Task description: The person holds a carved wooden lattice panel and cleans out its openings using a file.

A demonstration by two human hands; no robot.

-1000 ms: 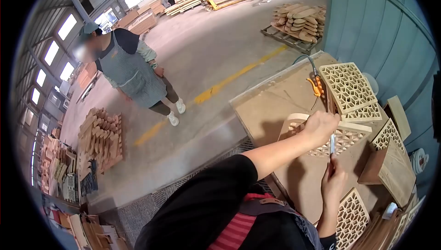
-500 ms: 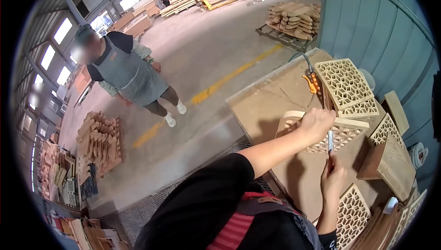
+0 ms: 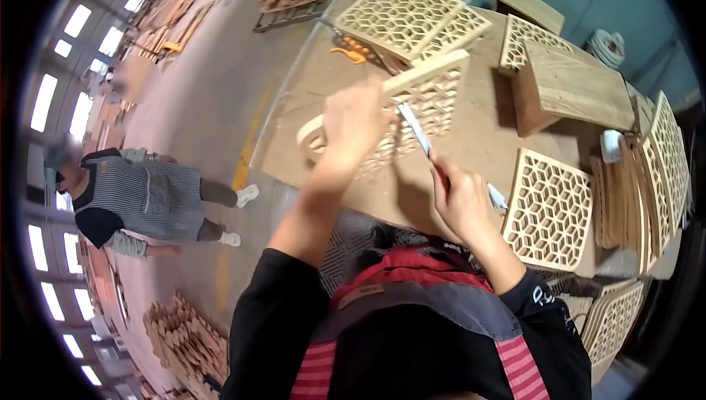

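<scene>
My left hand (image 3: 357,122) is closed over the top edge of a wooden lattice panel (image 3: 434,98) that stands tilted on the workbench (image 3: 294,106); motion blurs its fingers. My right hand (image 3: 462,198) is wrapped round a slim tool (image 3: 416,129) with a pale, light-coloured shaft. The tool's tip is close to the panel's openwork, just right of my left hand. Whether the tip touches the wood I cannot tell. Below my right hand's wrist side lies another lattice panel (image 3: 548,209), flat on the bench.
Further lattice panels (image 3: 401,18) and an orange-handled air gun (image 3: 353,51) lie at the back. A wooden box (image 3: 573,91) and stacked panels (image 3: 665,172) stand right. A person in an apron (image 3: 151,198) stands left, beyond the bench edge. Wood is piled on a pallet (image 3: 294,14).
The camera view has turned, so the bench sits more central and the person lower left. Both hands remain at the panel, the right still holding the tool.
</scene>
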